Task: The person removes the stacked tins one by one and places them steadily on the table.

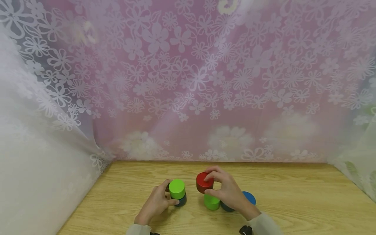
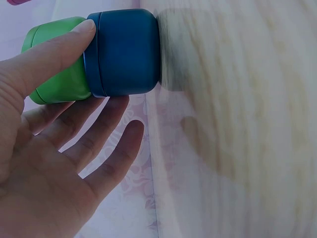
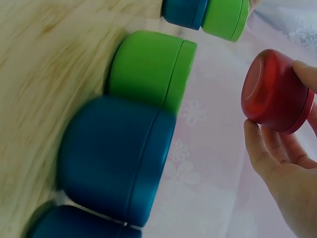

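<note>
Flowered curtains (image 1: 188,98) enclose a wood-grain bench (image 1: 132,173) (pink behind, paler at the sides). On it, the left grip (image 1: 156,201) pinches a green-over-blue stack (image 1: 177,189); the right grip (image 1: 227,189) holds a red jar (image 1: 202,186) aloft near another green jar (image 1: 212,203).

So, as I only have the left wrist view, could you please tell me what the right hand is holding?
Observer: The right hand is gripping a red container between thumb and fingers.
Operator: Thank you; is it resting on anything?
Observer: No, the right wrist view shows it held up in the air, with its base apart from the containers nearby.
Operator: Which containers are those, please?
Observer: A green container and two blue containers, standing in a row on the wooden table.
</note>
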Action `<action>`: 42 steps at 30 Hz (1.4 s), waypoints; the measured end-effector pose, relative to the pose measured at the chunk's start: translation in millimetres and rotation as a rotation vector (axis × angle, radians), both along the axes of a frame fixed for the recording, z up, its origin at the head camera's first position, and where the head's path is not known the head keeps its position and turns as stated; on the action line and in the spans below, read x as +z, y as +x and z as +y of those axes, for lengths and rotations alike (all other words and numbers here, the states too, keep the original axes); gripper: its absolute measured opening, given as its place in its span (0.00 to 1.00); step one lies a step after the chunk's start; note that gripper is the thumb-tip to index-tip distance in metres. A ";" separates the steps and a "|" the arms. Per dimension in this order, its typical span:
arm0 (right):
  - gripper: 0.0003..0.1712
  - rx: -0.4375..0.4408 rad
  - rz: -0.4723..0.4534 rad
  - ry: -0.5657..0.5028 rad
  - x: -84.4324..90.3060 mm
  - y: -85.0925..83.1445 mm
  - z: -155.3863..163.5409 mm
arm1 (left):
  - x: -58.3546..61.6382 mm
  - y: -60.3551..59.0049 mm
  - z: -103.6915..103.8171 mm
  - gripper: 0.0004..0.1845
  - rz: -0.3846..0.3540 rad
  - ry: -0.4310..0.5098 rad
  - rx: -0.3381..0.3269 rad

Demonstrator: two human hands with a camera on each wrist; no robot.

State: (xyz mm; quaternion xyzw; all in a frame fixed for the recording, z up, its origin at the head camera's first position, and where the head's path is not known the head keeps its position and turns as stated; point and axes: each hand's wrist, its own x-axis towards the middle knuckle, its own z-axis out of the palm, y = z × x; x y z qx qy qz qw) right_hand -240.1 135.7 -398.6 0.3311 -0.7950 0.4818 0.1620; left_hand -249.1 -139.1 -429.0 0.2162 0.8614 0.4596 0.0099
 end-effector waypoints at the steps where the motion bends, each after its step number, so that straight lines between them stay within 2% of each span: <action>1: 0.17 -0.001 0.000 -0.001 -0.7 -0.1 1.4 | -0.2 -0.1 0.0 0.34 0.000 0.000 0.001; 10: 0.16 -0.011 -0.016 -0.003 -2.0 3.0 11.5 | -2.1 -1.4 0.7 0.35 -0.005 0.005 -0.009; 18: 0.19 -0.033 0.046 -0.005 -1.0 3.9 18.9 | -2.0 -2.3 1.9 0.35 0.007 0.018 -0.015; 27: 0.16 -0.023 0.003 0.010 -7.1 8.9 25.7 | -5.4 2.7 0.0 0.35 -0.018 0.003 -0.006; 31: 0.18 -0.036 0.016 -0.004 -9.7 11.9 29.9 | -7.0 3.2 -0.1 0.34 -0.019 0.003 -0.013; 38: 0.19 -0.032 0.059 -0.015 -9.4 11.0 38.8 | -4.5 -0.1 -1.2 0.35 -0.002 0.002 -0.007; 42: 0.20 -0.060 0.059 -0.003 -8.4 10.0 45.7 | -1.9 -1.5 -1.6 0.35 0.002 0.003 -0.015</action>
